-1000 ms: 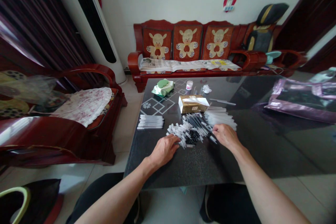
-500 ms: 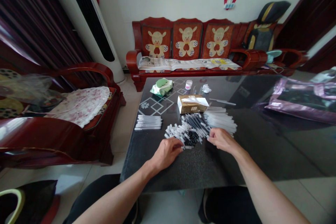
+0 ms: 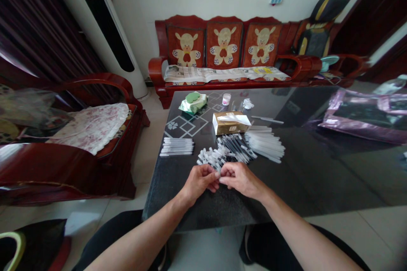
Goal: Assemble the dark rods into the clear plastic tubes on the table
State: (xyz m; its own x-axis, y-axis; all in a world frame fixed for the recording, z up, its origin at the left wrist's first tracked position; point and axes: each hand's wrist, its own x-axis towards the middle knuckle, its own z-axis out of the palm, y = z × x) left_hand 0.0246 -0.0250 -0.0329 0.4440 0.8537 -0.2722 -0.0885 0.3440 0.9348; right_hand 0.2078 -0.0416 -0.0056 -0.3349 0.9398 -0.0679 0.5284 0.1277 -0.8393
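Note:
My left hand [image 3: 201,181] and my right hand [image 3: 241,178] meet fingertip to fingertip at the near side of the loose pen parts. Both are closed in a pinch; whatever small piece lies between the fingers is too hidden to name. Just beyond them spreads a heap of white pen caps [image 3: 211,157]. Dark pen refills [image 3: 235,146] lie behind my right hand, and clear-white pen barrels [image 3: 265,143] fan out to their right. Small black parts are mostly covered by my hands. To the left, several pens [image 3: 177,147] lie side by side in a row.
A tissue box [image 3: 231,123] stands behind the refills. Farther back on the dark table [image 3: 305,173] are a green wipes pack [image 3: 193,102], a small jar [image 3: 226,99] and crumpled tissue [image 3: 248,103]. A shiny pink-edged bag [image 3: 365,116] lies at the right.
My right hand has come left from beside the refills and barrels to meet my left hand. My left hand stays near the same place. The view has shifted slightly.

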